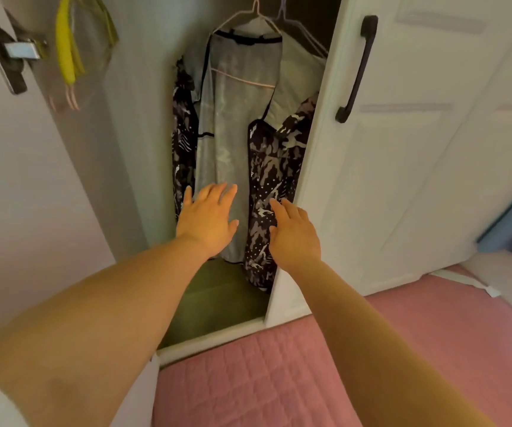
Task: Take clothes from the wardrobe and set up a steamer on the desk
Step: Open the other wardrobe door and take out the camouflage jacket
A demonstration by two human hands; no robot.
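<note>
Clothes [233, 124], a pale garment flanked by dark patterned fabric, hang on wire hangers [250, 20] inside a white wardrobe [131, 124]. The left hand [207, 218] and right hand [294, 232] reach toward them, fingers spread, holding nothing. A black-handled door [418, 149] stands open above a pink quilted floor mat [279, 380].
</note>
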